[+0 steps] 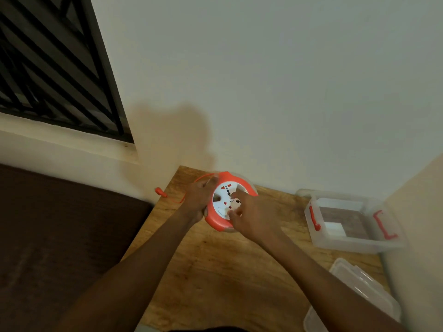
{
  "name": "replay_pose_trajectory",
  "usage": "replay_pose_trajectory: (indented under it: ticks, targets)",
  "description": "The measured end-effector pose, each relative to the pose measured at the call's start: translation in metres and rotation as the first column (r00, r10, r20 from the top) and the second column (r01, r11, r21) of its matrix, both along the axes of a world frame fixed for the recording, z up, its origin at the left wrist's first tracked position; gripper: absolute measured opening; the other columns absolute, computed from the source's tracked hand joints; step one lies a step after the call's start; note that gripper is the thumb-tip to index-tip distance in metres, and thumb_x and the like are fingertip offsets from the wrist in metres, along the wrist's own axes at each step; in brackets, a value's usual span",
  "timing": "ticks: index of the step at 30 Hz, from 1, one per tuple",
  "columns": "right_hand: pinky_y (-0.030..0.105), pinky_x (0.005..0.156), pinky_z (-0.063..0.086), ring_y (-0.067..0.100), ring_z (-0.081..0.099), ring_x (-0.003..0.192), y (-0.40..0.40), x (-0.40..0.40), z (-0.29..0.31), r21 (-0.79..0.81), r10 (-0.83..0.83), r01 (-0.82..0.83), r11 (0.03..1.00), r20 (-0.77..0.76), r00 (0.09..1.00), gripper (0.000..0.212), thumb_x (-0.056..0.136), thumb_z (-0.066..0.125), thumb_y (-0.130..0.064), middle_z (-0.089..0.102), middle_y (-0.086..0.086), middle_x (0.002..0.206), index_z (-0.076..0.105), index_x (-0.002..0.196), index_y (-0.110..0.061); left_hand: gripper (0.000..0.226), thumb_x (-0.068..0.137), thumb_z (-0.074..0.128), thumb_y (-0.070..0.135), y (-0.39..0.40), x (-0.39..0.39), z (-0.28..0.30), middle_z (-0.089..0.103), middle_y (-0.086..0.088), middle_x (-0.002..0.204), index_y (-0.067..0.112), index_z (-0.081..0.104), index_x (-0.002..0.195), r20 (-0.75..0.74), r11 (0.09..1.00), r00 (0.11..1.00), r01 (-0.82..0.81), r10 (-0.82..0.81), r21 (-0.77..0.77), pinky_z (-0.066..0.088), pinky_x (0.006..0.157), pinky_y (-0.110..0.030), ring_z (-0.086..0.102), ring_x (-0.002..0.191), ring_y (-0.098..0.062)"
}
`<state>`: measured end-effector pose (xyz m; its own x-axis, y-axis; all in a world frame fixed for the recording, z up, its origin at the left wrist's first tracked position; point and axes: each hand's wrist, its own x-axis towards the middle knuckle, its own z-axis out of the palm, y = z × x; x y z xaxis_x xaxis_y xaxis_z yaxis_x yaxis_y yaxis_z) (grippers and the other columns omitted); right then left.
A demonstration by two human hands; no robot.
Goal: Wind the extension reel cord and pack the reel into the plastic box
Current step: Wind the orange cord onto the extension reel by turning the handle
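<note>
Lid [359, 287] nearest | left hand [200, 200] grips reel [217, 218] rim | right hand [251, 215] pinches white hub | cord [178, 200] tail trails left | box [354, 245] open, right-hand side.

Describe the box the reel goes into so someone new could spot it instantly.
Start at the wooden table against the pale wall and look to its far right corner. The plastic box sits open there, to the right of the orange reel held in both hands. Unlike the plain clear lid lying nearer the camera, it is a see-through tub with red latch handles on its two ends.
</note>
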<state>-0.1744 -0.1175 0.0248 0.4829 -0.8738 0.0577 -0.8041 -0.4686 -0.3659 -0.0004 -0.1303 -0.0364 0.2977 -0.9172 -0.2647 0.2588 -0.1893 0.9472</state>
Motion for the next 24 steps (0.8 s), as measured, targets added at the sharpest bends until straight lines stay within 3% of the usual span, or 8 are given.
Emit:
replay_pose_trajectory:
  ticks: [1,3,7,10,12,14,18,24]
  targets:
    - [0.033,0.075,0.053,0.026,0.065,0.104,-0.001,-0.002,0.003,-0.103,0.084,-0.091,0.99,-0.076,0.994,0.039,0.086,0.061,-0.031,0.068,-0.001,0.119,0.061,0.126,-0.029,0.03,0.101,0.064,0.04,0.001,0.004,-0.001,0.08,-0.018,0.104,0.013,0.076,0.104,0.019,1.0,0.999,0.027,-0.027,0.007,0.064,0.073,-0.045,0.077,0.085,-0.036]
    - [0.033,0.072,0.05,0.028,0.06,0.111,-0.004,-0.007,0.009,-0.158,0.236,-0.281,0.946,-0.255,0.938,0.03,0.086,0.065,-0.023,0.056,0.0,0.135,0.067,0.115,-0.03,0.032,0.1,0.066,0.041,0.005,0.009,-0.002,0.079,-0.021,0.106,0.011,0.077,0.104,0.043,0.997,0.996,0.073,-0.074,0.016,0.064,0.069,-0.042,0.076,0.085,-0.037]
    - [0.043,0.08,0.056,0.034,0.04,0.135,-0.007,-0.013,0.007,-0.03,0.436,-0.548,0.836,-0.571,0.696,0.045,0.085,0.07,-0.01,0.021,0.006,0.161,0.064,0.124,-0.032,0.032,0.098,0.067,0.043,0.01,0.007,-0.003,0.081,-0.015,0.097,0.013,0.077,0.101,0.071,0.986,0.984,0.158,-0.162,0.055,0.064,0.061,-0.036,0.078,0.076,-0.029]
    - [0.051,0.083,0.056,0.042,0.045,0.129,0.001,-0.015,0.003,-0.04,0.48,-0.672,0.739,-0.669,0.567,0.045,0.087,0.069,-0.011,0.02,0.015,0.16,0.062,0.128,-0.028,0.039,0.098,0.066,0.046,0.012,0.009,-0.007,0.079,-0.022,0.103,0.01,0.076,0.106,0.115,0.965,0.958,0.257,-0.262,0.057,0.064,0.069,-0.041,0.077,0.084,-0.035]
    - [0.053,0.088,0.054,0.043,0.048,0.124,0.006,-0.015,-0.001,-0.044,0.496,-0.751,0.659,-0.724,0.479,0.042,0.09,0.068,-0.015,0.025,0.016,0.157,0.06,0.13,-0.025,0.034,0.097,0.067,0.049,0.013,0.008,-0.01,0.079,-0.02,0.101,0.018,0.08,0.099,0.171,0.948,0.932,0.313,-0.32,0.064,0.064,0.068,-0.041,0.077,0.081,-0.034]
    - [0.053,0.089,0.052,0.042,0.047,0.122,0.01,-0.014,-0.002,-0.044,0.484,-0.771,0.635,-0.755,0.442,0.041,0.092,0.065,-0.019,0.025,0.016,0.156,0.058,0.132,-0.025,0.028,0.097,0.067,0.049,0.014,0.007,-0.012,0.08,-0.015,0.097,0.025,0.081,0.094,0.199,0.941,0.92,0.331,-0.337,0.066,0.064,0.069,-0.042,0.078,0.078,-0.031]
    - [0.05,0.088,0.052,0.038,0.045,0.127,0.008,-0.016,0.004,-0.043,0.468,-0.743,0.668,-0.752,0.464,0.05,0.089,0.071,-0.024,0.018,0.008,0.161,0.054,0.134,-0.036,0.043,0.095,0.067,0.051,0.016,0.014,-0.015,0.078,-0.019,0.11,0.014,0.074,0.114,0.145,0.939,0.928,0.337,-0.344,0.07,0.064,0.078,-0.047,0.077,0.093,-0.038]
    - [0.059,0.102,0.041,0.042,0.039,0.133,0.011,-0.011,-0.006,0.069,0.448,-0.785,0.615,-0.85,0.277,0.055,0.093,0.064,-0.029,0.014,0.01,0.162,0.044,0.143,-0.039,0.052,0.099,0.066,0.046,0.02,0.001,-0.02,0.072,-0.023,0.094,-0.005,0.069,0.108,0.183,0.916,0.898,0.386,-0.401,0.109,0.057,0.073,-0.046,0.069,0.08,-0.039]
